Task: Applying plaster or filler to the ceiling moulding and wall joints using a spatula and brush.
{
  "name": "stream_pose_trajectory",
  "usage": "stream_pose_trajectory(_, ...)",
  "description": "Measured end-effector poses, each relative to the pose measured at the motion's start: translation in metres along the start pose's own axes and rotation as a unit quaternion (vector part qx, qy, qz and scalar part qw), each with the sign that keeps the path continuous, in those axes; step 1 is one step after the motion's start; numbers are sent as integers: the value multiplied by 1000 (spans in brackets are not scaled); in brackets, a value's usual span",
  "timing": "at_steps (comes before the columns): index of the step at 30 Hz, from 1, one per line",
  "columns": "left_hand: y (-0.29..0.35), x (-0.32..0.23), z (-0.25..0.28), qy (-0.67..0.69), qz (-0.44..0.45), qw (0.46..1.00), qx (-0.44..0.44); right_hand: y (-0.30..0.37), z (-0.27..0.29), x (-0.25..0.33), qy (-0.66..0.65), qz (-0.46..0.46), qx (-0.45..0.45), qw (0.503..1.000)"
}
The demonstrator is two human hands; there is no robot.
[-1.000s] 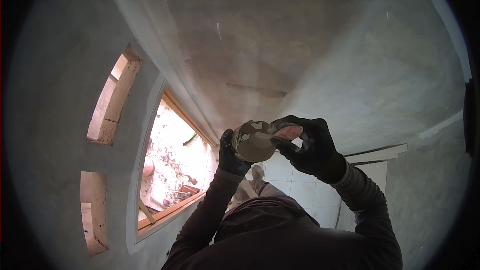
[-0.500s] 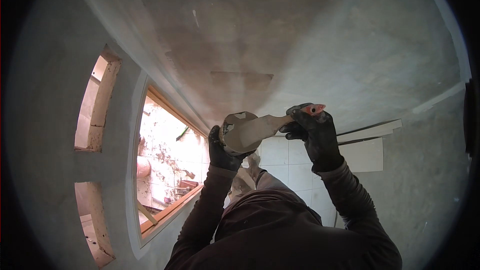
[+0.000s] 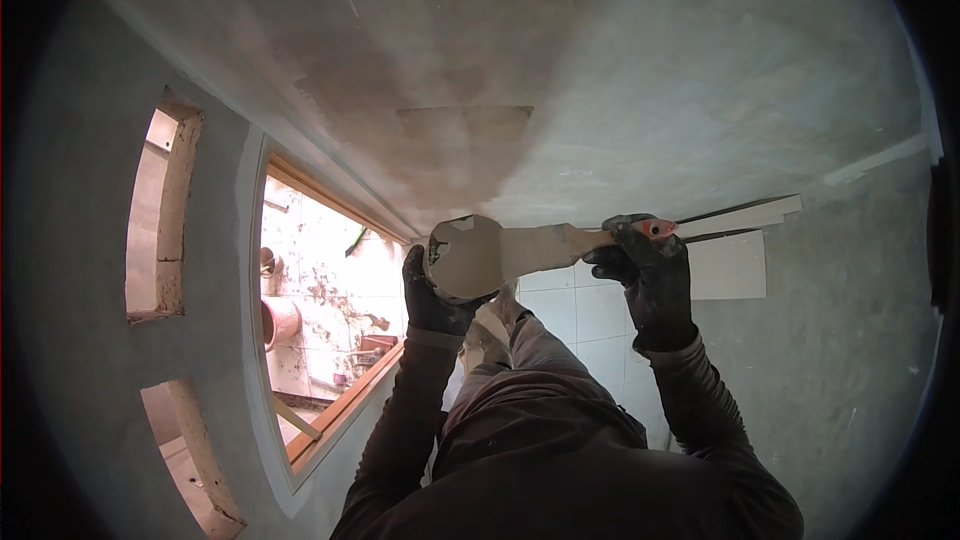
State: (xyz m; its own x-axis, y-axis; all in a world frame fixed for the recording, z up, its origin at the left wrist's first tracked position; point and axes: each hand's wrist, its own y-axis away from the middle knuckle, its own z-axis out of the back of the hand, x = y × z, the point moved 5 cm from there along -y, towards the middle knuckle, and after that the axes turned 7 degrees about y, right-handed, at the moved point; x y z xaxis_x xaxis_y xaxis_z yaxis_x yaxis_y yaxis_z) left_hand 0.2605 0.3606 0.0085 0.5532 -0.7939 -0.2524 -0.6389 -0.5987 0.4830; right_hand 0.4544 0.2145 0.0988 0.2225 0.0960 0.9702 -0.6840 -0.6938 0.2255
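Both my arms reach up toward a grey plastered ceiling [image 3: 560, 60]. My left hand [image 3: 430, 298], in a black glove, holds a round plaster-smeared dish [image 3: 466, 258] from below. My right hand [image 3: 650, 275], also gloved in black, grips a broad putty knife by its red handle [image 3: 658, 229]. The knife's plaster-coated blade [image 3: 550, 245] lies flat, and its tip touches the dish's right rim. A darker, smoother patch of plaster spreads over the ceiling just above the dish.
A wood-framed window opening [image 3: 330, 340] lies to the left, with a stained tiled wall and a pipe beyond it. Two wall niches [image 3: 160, 215] sit further left. White wall tiles [image 3: 590, 320] and a white strip [image 3: 745, 218] are behind my right hand.
My hands have drawn apart: the right hand has slid the knife to the right, out of the dish, so the blade is stretched between them. Both hands sit slightly lower in view.
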Motion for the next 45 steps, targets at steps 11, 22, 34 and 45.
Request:
stream_pose_trajectory(11, -5, -14, 9, -489, -208, 840, 108, 23, -40, 67, 254, 374, 270, 850)
stream_pose_trajectory(22, -7, -24, 25, -559, -274, 772, 125, 41, -35, 52, 426, 362, 314, 768)
stream_pose_trajectory(34, -16, 2, 3, -80, 37, 995, 51, 30, 35, 18, -21, 135, -28, 990)
stream_pose_trajectory(45, 3, 30, -90, -679, -407, 552, 264, 45, 59, -24, 3, 77, -106, 991)
